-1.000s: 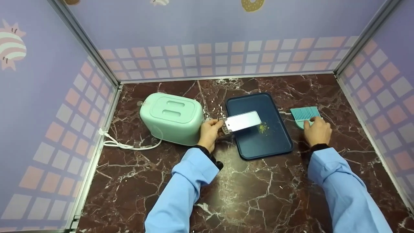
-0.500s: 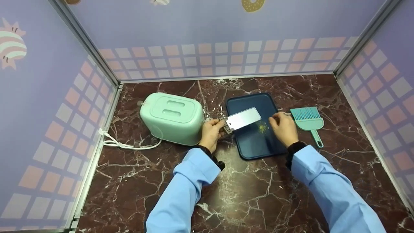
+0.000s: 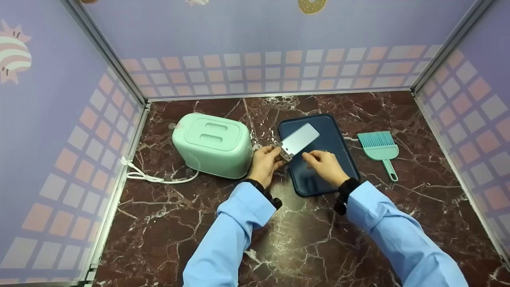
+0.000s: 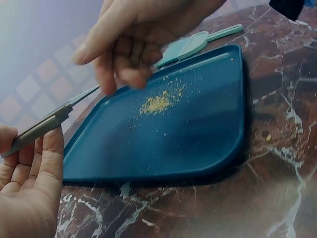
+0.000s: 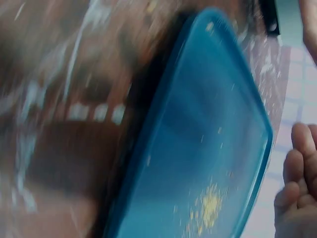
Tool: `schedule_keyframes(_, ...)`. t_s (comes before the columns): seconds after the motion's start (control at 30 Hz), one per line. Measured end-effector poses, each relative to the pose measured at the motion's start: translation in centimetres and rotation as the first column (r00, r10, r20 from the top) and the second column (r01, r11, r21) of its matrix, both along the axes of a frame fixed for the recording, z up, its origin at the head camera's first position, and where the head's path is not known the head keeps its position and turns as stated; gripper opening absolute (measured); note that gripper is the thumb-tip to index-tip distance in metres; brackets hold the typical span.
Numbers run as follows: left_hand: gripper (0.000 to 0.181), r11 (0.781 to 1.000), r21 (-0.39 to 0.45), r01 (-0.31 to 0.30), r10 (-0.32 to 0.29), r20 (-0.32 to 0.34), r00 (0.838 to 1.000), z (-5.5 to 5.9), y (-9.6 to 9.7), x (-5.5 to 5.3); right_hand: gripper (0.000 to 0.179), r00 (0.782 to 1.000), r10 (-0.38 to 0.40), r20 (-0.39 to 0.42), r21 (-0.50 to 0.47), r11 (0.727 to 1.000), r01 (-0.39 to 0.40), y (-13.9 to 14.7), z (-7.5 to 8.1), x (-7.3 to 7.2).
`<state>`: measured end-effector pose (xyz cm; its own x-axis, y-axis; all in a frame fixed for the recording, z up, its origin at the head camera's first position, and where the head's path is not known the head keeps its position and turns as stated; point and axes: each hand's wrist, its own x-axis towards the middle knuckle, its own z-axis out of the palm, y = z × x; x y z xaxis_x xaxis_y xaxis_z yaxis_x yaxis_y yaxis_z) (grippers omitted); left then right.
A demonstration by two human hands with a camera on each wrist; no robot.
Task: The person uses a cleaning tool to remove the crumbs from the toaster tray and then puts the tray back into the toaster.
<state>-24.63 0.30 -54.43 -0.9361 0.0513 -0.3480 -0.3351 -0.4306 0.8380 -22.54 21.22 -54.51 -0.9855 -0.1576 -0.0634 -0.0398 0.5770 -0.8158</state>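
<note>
My left hand [image 3: 263,164] grips the brown-grey slotted end of a flat tool [image 3: 299,138] with a pale, shiny rectangular blade. The blade slants up over the dark blue tray [image 3: 342,175]; in the left wrist view the tool [image 4: 39,130] is edge-on. My right hand [image 3: 327,166] hovers over the tray close to the tool, thumb out and fingers loosely curled, with nothing visible in them. Yellow crumbs [image 4: 157,103] lie scattered on the tray; from the head, the right hand covers them.
A mint-green toaster [image 3: 213,145] stands left of the left hand, its white cord [image 3: 155,180] running off to the left. Right of the tray lies a turquoise brush [image 3: 380,149] with a short handle. Patterned panels [image 3: 263,71] close in the back and sides of the marbled tabletop [image 3: 303,239].
The right hand has left the brush and moved left across the tray toward the tool. In the left hand, the blade has turned so its far end points further up and back.
</note>
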Motion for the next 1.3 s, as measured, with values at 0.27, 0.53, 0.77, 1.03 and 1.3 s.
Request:
schedule_keyframes(0.27, 0.012, 0.999, 0.042, -0.011, 0.012, -0.016, 1.000, 0.3, 0.9, 0.1, 0.058, 0.988, 0.017, 0.152, -0.164, 0.986, 0.008, -1.3, 0.3, -0.1)
schedule_keyframes(0.53, 0.006, 0.995, 0.094, -0.025, 0.028, -0.030, 0.999, 0.2, 1.7, 0.2, 0.042, 0.974, -0.003, 0.226, -0.350, 0.933, 0.084, -2.1, 0.8, 0.0)
schedule_keyframes(0.77, 0.006, 0.996, 0.086, -0.030, 0.033, -0.031, 0.999, 0.2, 2.1, 0.4, 0.019, 0.935, -0.033, 0.354, -0.555, 0.797, 0.239, -2.8, 0.2, 0.2)
schedule_keyframes(1.03, 0.006, 1.000, -0.003, 0.000, 0.000, -0.050, 0.999, 0.2, 2.0, 0.5, 0.018, 0.911, -0.017, 0.411, -0.600, 0.747, 0.285, -2.9, -0.1, 0.4)
schedule_keyframes(1.3, 0.024, 0.999, -0.044, -0.001, -0.001, -0.046, 0.999, 0.1, 1.6, 0.6, 0.018, 0.904, -0.016, 0.428, -0.618, 0.725, 0.305, -2.7, -0.3, 0.6)
